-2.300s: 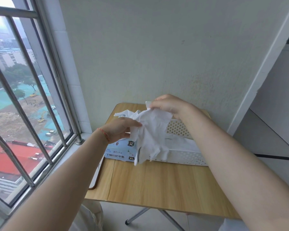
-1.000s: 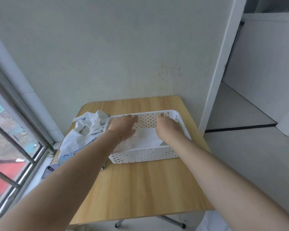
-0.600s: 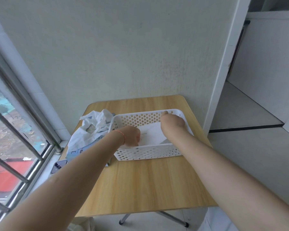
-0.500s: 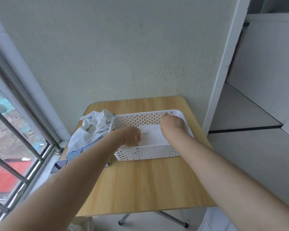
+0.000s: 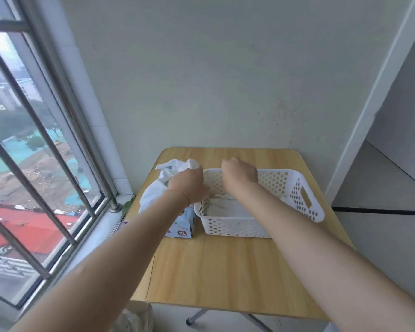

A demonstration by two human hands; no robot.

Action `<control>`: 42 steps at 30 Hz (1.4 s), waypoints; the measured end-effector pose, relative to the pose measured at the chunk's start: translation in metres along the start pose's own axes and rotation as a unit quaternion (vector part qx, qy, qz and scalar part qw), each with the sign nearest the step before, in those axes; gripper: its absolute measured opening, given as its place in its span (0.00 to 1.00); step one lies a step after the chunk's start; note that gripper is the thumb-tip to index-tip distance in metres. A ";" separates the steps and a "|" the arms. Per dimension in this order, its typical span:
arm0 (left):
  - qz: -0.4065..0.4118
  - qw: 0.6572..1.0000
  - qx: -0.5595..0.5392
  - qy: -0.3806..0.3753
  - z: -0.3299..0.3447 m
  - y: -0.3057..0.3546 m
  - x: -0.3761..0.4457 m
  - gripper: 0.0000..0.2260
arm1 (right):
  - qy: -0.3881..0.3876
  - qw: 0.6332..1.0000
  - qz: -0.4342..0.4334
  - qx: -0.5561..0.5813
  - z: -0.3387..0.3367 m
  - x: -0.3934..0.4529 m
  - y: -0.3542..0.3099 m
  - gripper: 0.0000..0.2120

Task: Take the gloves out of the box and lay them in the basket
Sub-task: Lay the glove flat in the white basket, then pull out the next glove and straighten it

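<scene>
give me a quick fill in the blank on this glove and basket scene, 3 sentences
1. The white basket stands on a ____ table.
2. The size label on the glove box reads ____.
3. The box sits to the ____ of the basket, nearer the window.

Missing words: wooden; XL; left

Head view: a white perforated basket (image 5: 304, 197) on a wooden folding table (image 5: 225, 267) holds flat white gloves (image 5: 228, 208). The left hand (image 5: 189, 185) reaches over the glove box (image 5: 185, 227) beside it. The right hand (image 5: 240, 173), fingers curled, hovers over the basket's rear left corner.
</scene>
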State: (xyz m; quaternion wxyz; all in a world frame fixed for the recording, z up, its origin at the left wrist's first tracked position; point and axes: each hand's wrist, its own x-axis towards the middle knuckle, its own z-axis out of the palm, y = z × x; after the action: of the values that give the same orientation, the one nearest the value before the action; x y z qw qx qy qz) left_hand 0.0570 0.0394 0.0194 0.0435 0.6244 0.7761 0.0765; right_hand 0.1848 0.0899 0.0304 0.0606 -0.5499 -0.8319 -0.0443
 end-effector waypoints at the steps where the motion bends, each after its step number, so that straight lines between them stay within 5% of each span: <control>1: 0.006 1.000 -0.009 0.005 -0.002 -0.005 -0.002 0.14 | 0.010 1.000 -0.007 0.010 -0.001 0.002 -0.008 0.15; 8: -0.071 0.985 -0.032 0.154 -0.016 -0.059 -0.001 0.09 | 0.041 0.989 -0.040 0.137 0.000 0.021 -0.037 0.09; 13: -0.089 0.991 -0.084 0.050 -0.011 -0.092 -0.005 0.16 | -0.033 0.989 -0.007 0.144 0.012 0.043 -0.064 0.18; 16: -0.050 0.984 -0.163 0.049 -0.006 -0.096 -0.005 0.12 | -0.042 0.988 0.010 0.148 0.016 0.048 -0.073 0.09; 19: -0.028 0.978 -0.202 0.047 -0.005 -0.094 -0.004 0.10 | -0.008 0.978 0.015 0.208 0.013 0.049 -0.077 0.11; 24: -0.046 0.977 -0.205 0.047 -0.002 -0.092 0.000 0.07 | 0.053 0.880 0.037 0.470 -0.011 0.048 -0.069 0.05; 30: -0.077 0.970 -0.196 0.124 -0.011 -0.086 -0.003 0.08 | 0.117 0.826 0.049 0.549 -0.039 0.050 -0.056 0.10; 33: -0.036 0.926 -0.318 0.200 -0.024 -0.078 -0.007 0.15 | 0.086 0.818 0.034 0.568 -0.048 0.040 -0.050 0.10; 36: 0.012 0.870 -0.477 0.128 -0.043 -0.067 -0.012 0.24 | 0.051 0.803 0.030 0.593 -0.055 0.029 -0.049 0.05; 42: 0.031 0.783 -0.620 0.027 -0.058 -0.052 -0.023 0.15 | -0.019 0.769 0.046 0.637 -0.059 0.019 -0.047 0.09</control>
State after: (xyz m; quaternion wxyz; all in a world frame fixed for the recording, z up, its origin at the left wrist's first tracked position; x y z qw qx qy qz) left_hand 0.0022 0.0019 0.0667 0.3984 0.4841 0.5424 0.5593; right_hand 0.1377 0.0803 0.0911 0.3830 -0.4235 -0.6440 0.5091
